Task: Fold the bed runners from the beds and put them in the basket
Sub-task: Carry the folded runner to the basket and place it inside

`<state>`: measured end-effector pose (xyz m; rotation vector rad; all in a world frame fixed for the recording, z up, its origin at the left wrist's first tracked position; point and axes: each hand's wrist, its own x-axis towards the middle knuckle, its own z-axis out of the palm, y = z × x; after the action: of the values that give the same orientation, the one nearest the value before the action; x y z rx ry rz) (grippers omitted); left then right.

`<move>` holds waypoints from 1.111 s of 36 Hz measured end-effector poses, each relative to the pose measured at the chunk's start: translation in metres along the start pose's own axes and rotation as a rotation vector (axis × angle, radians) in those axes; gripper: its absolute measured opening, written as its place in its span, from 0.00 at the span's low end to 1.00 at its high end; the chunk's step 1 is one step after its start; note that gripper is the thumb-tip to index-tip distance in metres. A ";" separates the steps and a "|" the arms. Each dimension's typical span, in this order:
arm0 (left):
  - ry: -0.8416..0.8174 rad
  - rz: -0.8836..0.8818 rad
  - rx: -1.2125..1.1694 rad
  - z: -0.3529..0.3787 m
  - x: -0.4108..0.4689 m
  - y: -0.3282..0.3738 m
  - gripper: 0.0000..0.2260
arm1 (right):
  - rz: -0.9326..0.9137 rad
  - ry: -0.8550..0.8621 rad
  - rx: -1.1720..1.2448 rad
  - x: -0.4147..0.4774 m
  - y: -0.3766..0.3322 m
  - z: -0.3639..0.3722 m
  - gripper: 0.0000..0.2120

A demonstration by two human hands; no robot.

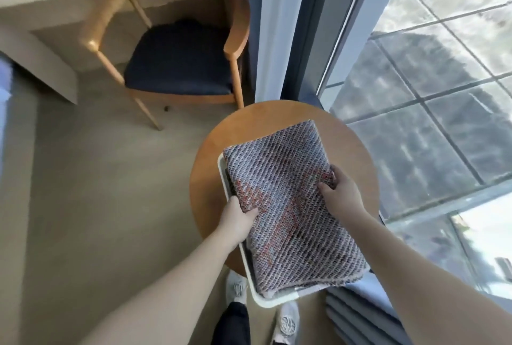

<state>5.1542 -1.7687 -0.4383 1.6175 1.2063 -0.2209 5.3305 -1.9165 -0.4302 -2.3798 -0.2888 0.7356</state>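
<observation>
A: Item one, the folded bed runner (288, 206): grey weave with red patches. We have it lying across the top of the white basket (221, 170), which stands on the round worktop (210, 178) by the window (432, 95).

B: Holds? We note the left hand (235, 220) pinching the runner's near-left edge, thumb on top, fingers under. The right hand (340, 192) is closed on the right edge, thumb over, fingers curled beneath.

A: Fit: the runner looks wider than the basket. It overlaps the rim at the far end and on the right, so we judge it rests on top and is not yet seated inside.

B: Risk one: if we let go now, the overhang may drag the folds open or tip the bundle off to the right.

A: Risk two: the basket's near end juts past the worktop edge, above the shoes (235, 289). Pressing down there could tilt it off.

B: Basket contents beneath: hidden, cannot tell.
</observation>
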 end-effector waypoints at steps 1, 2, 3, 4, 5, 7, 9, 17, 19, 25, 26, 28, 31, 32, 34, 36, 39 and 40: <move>0.010 -0.018 0.023 0.003 0.000 -0.004 0.11 | -0.005 -0.012 -0.012 0.002 0.003 0.002 0.27; 0.028 -0.032 0.052 0.005 0.000 -0.006 0.11 | -0.010 -0.029 -0.027 0.004 0.005 0.004 0.27; 0.050 -0.038 0.087 0.007 0.000 -0.008 0.11 | -0.016 -0.049 -0.041 0.005 0.007 0.006 0.27; 0.077 -0.031 0.116 0.008 0.001 -0.009 0.10 | -0.024 -0.067 -0.052 0.007 0.008 0.010 0.27; 0.108 -0.017 0.133 0.009 0.001 -0.008 0.09 | -0.033 -0.078 -0.058 0.009 0.009 0.013 0.27; 0.171 0.013 0.145 0.012 0.005 -0.004 0.09 | -0.041 -0.077 -0.066 0.014 0.009 0.018 0.26; 0.213 0.028 0.153 0.016 0.008 -0.002 0.13 | -0.056 -0.061 -0.103 0.019 0.010 0.022 0.25; 0.310 0.435 0.589 0.046 0.010 -0.010 0.28 | -0.470 -0.067 -0.696 0.012 0.022 0.053 0.31; 0.272 0.427 0.667 0.053 0.018 -0.009 0.27 | -0.617 -0.006 -0.791 0.025 0.019 0.055 0.30; 0.195 0.315 0.847 0.063 0.037 -0.029 0.30 | -0.651 -0.023 -0.910 0.069 0.009 0.067 0.35; 0.192 0.315 0.863 0.065 0.039 -0.030 0.30 | -0.635 -0.050 -0.910 0.073 0.011 0.070 0.36; 0.185 0.325 0.885 0.067 0.043 -0.030 0.29 | -0.602 -0.096 -0.879 0.074 0.015 0.075 0.35; 0.177 0.352 0.867 0.069 0.039 -0.032 0.29 | -0.579 -0.111 -0.822 0.059 0.019 0.075 0.34; 0.173 0.374 0.854 0.070 0.035 -0.035 0.29 | -0.591 -0.115 -0.810 0.050 0.022 0.072 0.34; 0.142 0.424 0.846 0.073 0.021 -0.043 0.30 | -0.611 -0.136 -0.803 0.024 0.035 0.064 0.34; 0.102 0.461 0.870 0.079 0.006 -0.053 0.30 | -0.610 -0.168 -0.828 -0.003 0.053 0.056 0.34; 0.078 0.475 0.916 0.090 -0.011 -0.064 0.31 | -0.600 -0.190 -0.866 -0.034 0.079 0.047 0.35; 0.080 0.471 0.926 0.093 -0.015 -0.066 0.31 | -0.596 -0.188 -0.870 -0.041 0.086 0.045 0.35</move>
<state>5.1335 -1.8564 -0.5092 2.6796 0.7567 -0.4539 5.2733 -1.9764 -0.4951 -2.7296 -1.5880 0.6006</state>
